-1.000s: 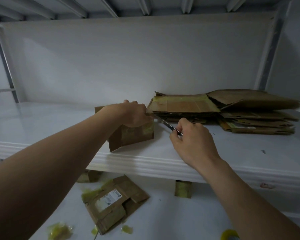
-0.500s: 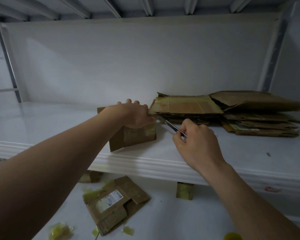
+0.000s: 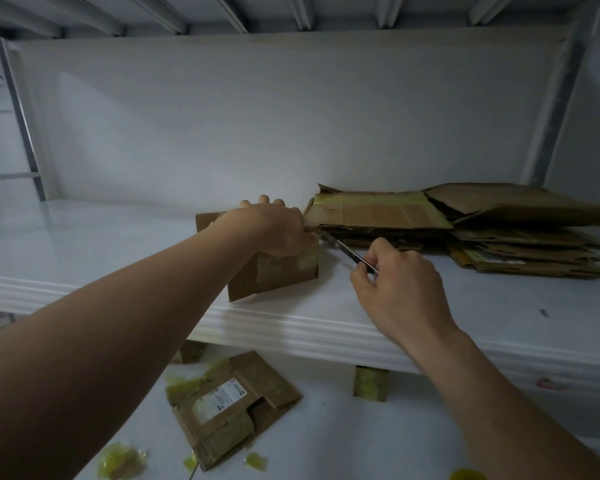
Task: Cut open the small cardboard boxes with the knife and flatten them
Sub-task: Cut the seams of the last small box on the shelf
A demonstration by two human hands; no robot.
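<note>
A small brown cardboard box (image 3: pixel 274 273) with yellowish tape stands on the white shelf (image 3: pixel 84 244). My left hand (image 3: pixel 274 226) grips its top, fingers curled over the far edge. My right hand (image 3: pixel 395 282) pinches a thin knife (image 3: pixel 347 251). The blade points up and left, and its tip meets the box's top right corner. A stack of flattened cardboard boxes (image 3: pixel 465 230) lies just right of the box.
Below the shelf, on a white lower surface, lie a flattened box with a label (image 3: pixel 232 407), scraps of yellow tape (image 3: pixel 118 459) and a small taped piece of cardboard (image 3: pixel 371 382). A white back wall closes off the shelf behind.
The view has shifted slightly. Both hands keep their hold, and the knife stays at the box's top right corner.
</note>
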